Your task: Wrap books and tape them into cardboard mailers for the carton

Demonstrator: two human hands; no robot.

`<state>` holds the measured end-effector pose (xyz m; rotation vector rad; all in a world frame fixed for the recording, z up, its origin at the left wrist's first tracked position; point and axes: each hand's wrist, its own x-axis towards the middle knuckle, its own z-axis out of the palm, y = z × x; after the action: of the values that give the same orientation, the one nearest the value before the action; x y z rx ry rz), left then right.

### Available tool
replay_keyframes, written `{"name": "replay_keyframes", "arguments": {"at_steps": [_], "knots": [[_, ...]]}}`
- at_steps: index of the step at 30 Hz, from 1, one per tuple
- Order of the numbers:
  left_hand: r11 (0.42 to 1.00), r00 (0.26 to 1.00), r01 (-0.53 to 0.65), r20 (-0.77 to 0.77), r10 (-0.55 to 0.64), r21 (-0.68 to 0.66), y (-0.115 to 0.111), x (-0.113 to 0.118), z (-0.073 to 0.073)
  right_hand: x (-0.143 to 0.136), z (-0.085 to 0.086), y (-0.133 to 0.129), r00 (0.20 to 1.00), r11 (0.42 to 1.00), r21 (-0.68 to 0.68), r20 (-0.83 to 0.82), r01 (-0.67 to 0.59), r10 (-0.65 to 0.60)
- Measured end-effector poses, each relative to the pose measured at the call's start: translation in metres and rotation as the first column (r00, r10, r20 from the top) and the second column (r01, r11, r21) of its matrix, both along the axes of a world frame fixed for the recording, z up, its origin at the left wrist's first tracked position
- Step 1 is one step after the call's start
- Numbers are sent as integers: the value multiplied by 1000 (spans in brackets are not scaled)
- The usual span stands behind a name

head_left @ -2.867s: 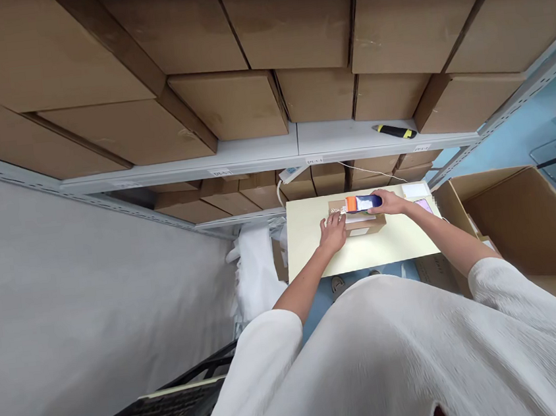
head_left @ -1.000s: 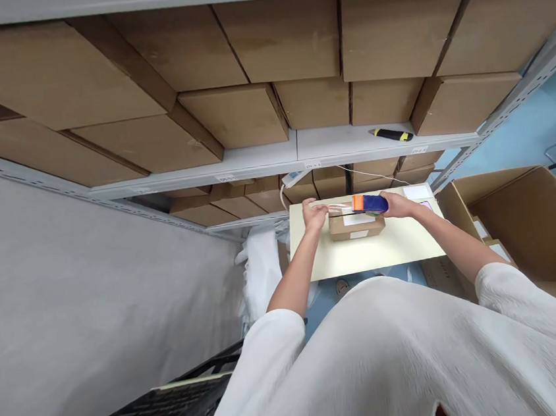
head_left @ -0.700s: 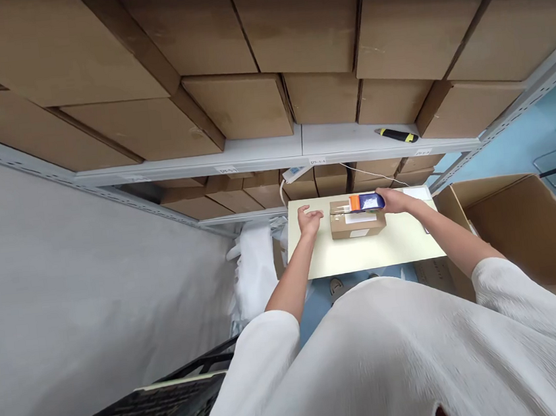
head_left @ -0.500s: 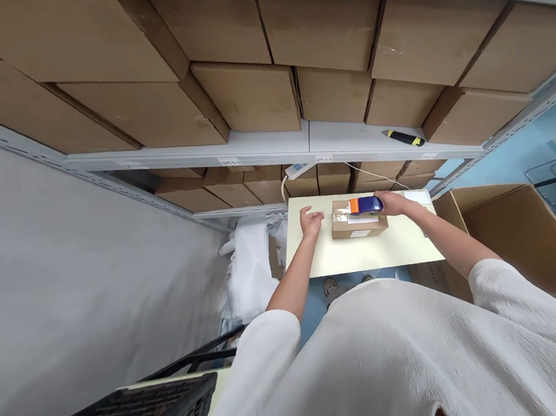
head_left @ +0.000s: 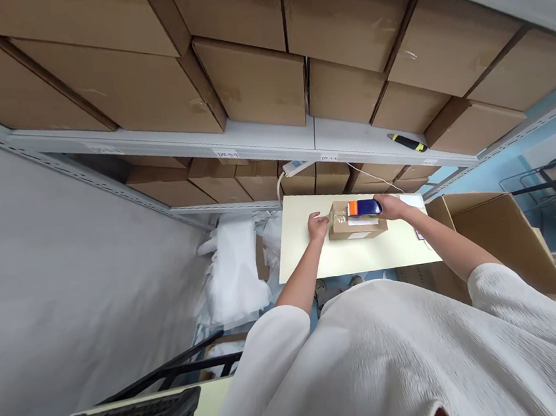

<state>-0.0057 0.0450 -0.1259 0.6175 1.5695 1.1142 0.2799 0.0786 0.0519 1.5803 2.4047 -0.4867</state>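
Your right hand (head_left: 390, 207) grips a blue-and-orange plastic tape dispenser (head_left: 366, 207) over a brown cardboard box (head_left: 344, 229), your left hand (head_left: 317, 226) loosely open just left; skewed pulling could crease the clear tape (head_left: 340, 215).

Behind the left grip (head_left: 316, 226) and right grip (head_left: 390, 207), loose short sleeves (head_left: 278, 340) join a white, finely crinkled top (head_left: 373, 357).

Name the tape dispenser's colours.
The tape dispenser is dark blue with an orange end, clearest in the head view.
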Motion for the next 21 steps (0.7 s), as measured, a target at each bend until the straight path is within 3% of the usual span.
{"name": "replay_keyframes", "arguments": {"at_steps": [5,11,14,16,19,21], "knots": [[1000,999,27,-19,-26,8,-2,13,-9,-1,1,-2,1000,1000,-1,-3,17,-17],[999,986,36,-161,-29,39,-2,9,-8,-4,3,-5,999,999,0,-16,35,-35],[979,985,154,-103,-140,135,-5,6,-3,-5,4,-6,999,999,-4,-7,39,-39],[960,965,252,-105,-240,122,-7,3,3,-5,3,-6,999,999,1,-5,34,-34],[925,912,356,-265,-313,134,-8,-1,18,-5,3,-5,1000,1000,5,-2,22,-22],[857,843,459,-418,-337,234,-7,-2,30,-5,3,-5,1000,1000,1,-2,11,-11]]}}
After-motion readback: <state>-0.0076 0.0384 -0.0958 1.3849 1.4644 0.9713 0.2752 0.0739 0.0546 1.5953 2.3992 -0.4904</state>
